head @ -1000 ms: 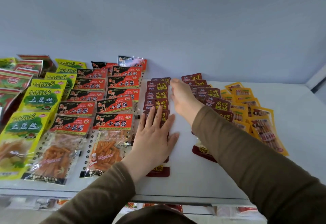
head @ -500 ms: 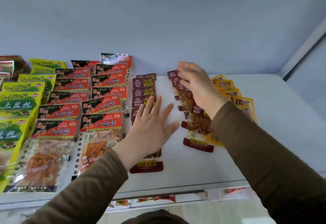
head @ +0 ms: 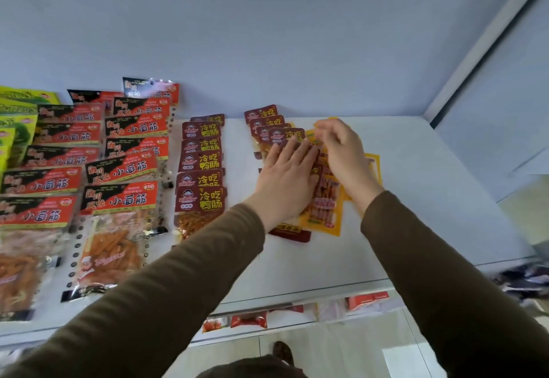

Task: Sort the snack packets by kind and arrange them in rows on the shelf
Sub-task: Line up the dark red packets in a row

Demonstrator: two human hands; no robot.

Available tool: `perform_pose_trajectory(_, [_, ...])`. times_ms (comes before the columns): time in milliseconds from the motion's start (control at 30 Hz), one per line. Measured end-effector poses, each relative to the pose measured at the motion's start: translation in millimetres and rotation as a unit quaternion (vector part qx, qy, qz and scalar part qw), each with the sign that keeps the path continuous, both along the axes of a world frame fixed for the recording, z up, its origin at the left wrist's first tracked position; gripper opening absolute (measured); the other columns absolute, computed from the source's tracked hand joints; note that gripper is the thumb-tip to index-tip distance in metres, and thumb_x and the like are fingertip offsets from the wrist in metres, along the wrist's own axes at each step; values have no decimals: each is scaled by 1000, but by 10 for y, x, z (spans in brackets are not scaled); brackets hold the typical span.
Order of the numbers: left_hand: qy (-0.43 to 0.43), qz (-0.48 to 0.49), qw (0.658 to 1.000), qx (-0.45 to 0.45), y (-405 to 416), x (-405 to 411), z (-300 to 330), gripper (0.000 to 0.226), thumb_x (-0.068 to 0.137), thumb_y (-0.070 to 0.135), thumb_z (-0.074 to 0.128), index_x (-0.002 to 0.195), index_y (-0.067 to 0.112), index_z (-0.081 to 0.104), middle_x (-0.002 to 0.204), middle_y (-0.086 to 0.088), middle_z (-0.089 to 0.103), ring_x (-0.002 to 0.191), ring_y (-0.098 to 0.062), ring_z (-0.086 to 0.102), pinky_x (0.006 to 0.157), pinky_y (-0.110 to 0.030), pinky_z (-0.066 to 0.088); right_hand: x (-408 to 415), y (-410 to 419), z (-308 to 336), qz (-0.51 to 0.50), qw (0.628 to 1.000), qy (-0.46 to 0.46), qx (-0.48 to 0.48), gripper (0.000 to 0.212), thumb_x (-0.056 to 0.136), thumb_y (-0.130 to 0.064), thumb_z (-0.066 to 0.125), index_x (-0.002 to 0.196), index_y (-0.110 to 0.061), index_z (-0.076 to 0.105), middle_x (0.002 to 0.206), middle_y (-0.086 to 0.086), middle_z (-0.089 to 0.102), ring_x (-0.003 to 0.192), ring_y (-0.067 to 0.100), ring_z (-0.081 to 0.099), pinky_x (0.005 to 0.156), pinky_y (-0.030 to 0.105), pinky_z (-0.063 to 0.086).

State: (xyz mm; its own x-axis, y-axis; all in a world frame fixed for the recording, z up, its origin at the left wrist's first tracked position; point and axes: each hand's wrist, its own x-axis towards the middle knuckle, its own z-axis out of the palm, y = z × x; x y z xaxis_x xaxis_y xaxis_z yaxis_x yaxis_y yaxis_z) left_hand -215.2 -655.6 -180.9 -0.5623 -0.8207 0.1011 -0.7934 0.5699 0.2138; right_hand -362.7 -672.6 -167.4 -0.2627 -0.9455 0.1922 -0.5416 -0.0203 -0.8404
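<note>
Snack packets lie in overlapping rows on a white shelf point(head: 416, 199). Two rows of dark red packets run front to back: the left row point(head: 200, 178) and the right row point(head: 269, 126). My left hand point(head: 286, 178) lies flat with straight fingers on the right dark red row. Beside it a row of yellow packets point(head: 325, 211) lies partly under both hands. My right hand point(head: 341, 151) hovers over the yellow row with fingers curled; its fingertips are blurred, so I cannot tell whether they pinch a packet.
Red-and-black packets point(head: 118, 169) fill two rows on the left, with green-yellow packets point(head: 15, 128) at the far left. The shelf meets a grey back wall and a right side wall point(head: 490, 110). A lower shelf point(head: 297, 315) holds more red packets.
My left hand has left the left dark red row and now presses on the right one. My right hand has shifted right onto the yellow row. The view has swung rightward.
</note>
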Motion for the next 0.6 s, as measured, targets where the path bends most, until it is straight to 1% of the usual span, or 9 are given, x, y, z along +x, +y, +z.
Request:
perform_pose_trajectory(67, [-15, 28, 999, -5, -102, -84, -78, 58, 108, 42, 20, 163, 25, 13, 171, 0, 10, 158, -24, 3, 126, -53, 1, -6, 53, -74, 50, 997, 58, 7, 34, 107, -26, 40, 136, -19, 57, 136, -4, 61, 126, 9, 57, 108, 32, 44])
perform_pose_trajectory(100, [-19, 44, 999, -5, -127, -95, -126, 57, 108, 42, 19, 163, 27, 15, 171, 1, 12, 158, -24, 4, 125, -55, 3, -22, 87, -121, 81, 992, 92, 20, 38, 108, -30, 39, 143, -21, 50, 144, -3, 55, 133, 11, 51, 111, 29, 38])
perform_pose_trajectory(133, [-20, 59, 998, -5, -138, -88, -173, 57, 108, 43, 19, 163, 28, 15, 171, 3, 12, 158, -23, 4, 125, -55, 6, -44, 121, -171, 111, 984, 137, 36, 44, 108, -33, 36, 150, -23, 42, 151, -4, 48, 140, 12, 42, 116, 30, 32])
perform_pose_trajectory(200, [-19, 92, 996, -4, -142, -44, -252, 57, 108, 46, 19, 163, 31, 15, 171, 6, 12, 158, -21, 3, 125, -54, 7, -111, 140, -278, 156, 955, 247, 54, 54, 108, -42, 30, 159, -26, 23, 162, -5, 31, 150, 11, 23, 124, 36, 14])
perform_pose_trajectory(233, [-19, 105, 994, -4, -143, -9, -274, 57, 108, 47, 19, 163, 31, 15, 171, 7, 12, 158, -20, 3, 125, -54, 7, -159, 129, -330, 167, 942, 288, 48, 57, 108, -45, 28, 161, -26, 17, 165, -5, 25, 152, 10, 16, 125, 38, 8])
perform_pose_trajectory(267, [-23, 114, 993, -3, -144, 19, -289, 57, 108, 48, 19, 163, 32, 15, 170, 8, 12, 158, -20, 2, 125, -54, 7, -214, 114, -369, 172, 933, 314, 41, 59, 108, -47, 27, 161, -25, 14, 166, -4, 22, 153, 11, 12, 126, 40, 5])
perform_pose_trajectory(333, [-26, 128, 991, -3, -145, 81, -308, 58, 107, 49, 19, 163, 32, 15, 170, 8, 11, 158, -19, 1, 125, -55, 7, -335, 66, -416, 185, 920, 345, 35, 59, 108, -48, 25, 161, -24, 16, 167, -3, 19, 154, 12, 10, 126, 41, 4])
perform_pose_trajectory(467, [-27, 135, 990, 1, -141, 208, -307, 57, 107, 49, 19, 163, 36, 11, 171, 10, 10, 158, -18, -1, 126, -53, 5, -605, -44, -422, 215, 894, 391, 40, 54, 109, -46, 22, 158, -24, 29, 168, -3, 14, 155, 14, 5, 125, 42, 0])
perform_pose_trajectory(600, [-34, 120, 992, 18, -102, 284, -227, 59, 107, 50, 20, 163, 34, 9, 171, 8, 4, 157, -18, -7, 127, -52, 0, -773, -70, -343, 225, 880, 414, 56, 52, 109, -41, 28, 158, -24, 26, 168, -3, 12, 155, 14, 3, 124, 46, -3])
